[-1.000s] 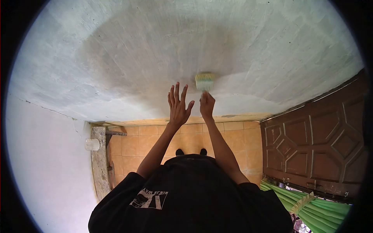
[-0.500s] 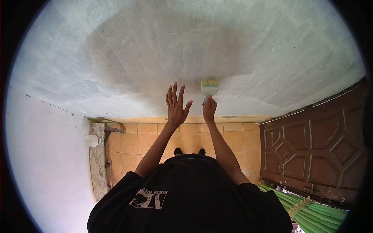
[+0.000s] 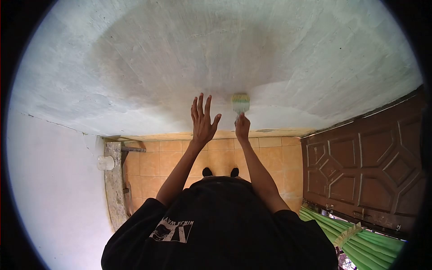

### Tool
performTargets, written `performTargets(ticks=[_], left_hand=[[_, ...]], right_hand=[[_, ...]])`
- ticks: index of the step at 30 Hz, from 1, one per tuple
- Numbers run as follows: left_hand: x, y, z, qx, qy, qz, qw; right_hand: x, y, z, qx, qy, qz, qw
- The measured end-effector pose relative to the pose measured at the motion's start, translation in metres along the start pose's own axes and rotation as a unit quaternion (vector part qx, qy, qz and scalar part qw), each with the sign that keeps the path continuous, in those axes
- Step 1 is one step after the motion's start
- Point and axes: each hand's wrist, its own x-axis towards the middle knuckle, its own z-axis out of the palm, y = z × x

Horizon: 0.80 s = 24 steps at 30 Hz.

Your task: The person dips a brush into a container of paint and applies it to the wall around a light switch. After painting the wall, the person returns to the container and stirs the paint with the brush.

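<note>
My right hand [image 3: 243, 127] is closed round the handle of a wide paintbrush [image 3: 240, 103], whose pale yellowish bristles point up against the wall [image 3: 315, 54]. To its left, my left hand [image 3: 203, 123] has its fingers spread, holds nothing and is at the wall surface; whether the palm touches it is hard to tell. The wall is whitish and streaky, with a large darker greyish patch above both hands.
A worn wooden bench [image 3: 114, 184] with a white container [image 3: 105, 163] stands at the left. Orange tiles [image 3: 220, 157] cover the floor. At the right are a brown panelled door [image 3: 344, 153] and a green curtain [image 3: 369, 245].
The brush has shifted very slightly left, its head now tilted a little more to the left. My left hand has moved slightly up and left, fingers still spread.
</note>
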Motion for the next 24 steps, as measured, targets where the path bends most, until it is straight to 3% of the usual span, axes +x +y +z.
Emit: performTargets(ticks=[2, 5, 8, 14, 18, 24], left_hand=[[-0.001, 0.0, 0.002, -0.002, -0.005, -0.004, 1.0], [-0.003, 0.004, 0.003, -0.011, 0.0, 0.01, 1.0], [-0.006, 0.006, 0.001, -0.013, -0.011, -0.006, 1.0], [-0.013, 0.001, -0.001, 0.0, -0.01, -0.003, 1.0], [-0.017, 0.007, 0.002, -0.007, -0.021, -0.006, 1.0], [-0.021, 0.014, -0.001, -0.004, -0.019, -0.001, 1.0]], right_hand=[[0.016, -0.026, 0.012, 0.04, -0.013, -0.014, 0.999], [0.027, 0.019, 0.009, 0.035, -0.069, 0.028, 0.997], [0.005, 0.028, -0.005, -0.03, -0.082, 0.159, 0.983], [-0.001, 0.025, -0.004, 0.071, -0.033, 0.067, 0.995], [0.018, 0.0, 0.011, 0.025, -0.032, 0.024, 0.999], [-0.024, 0.057, -0.018, -0.102, -0.041, 0.09, 0.99]])
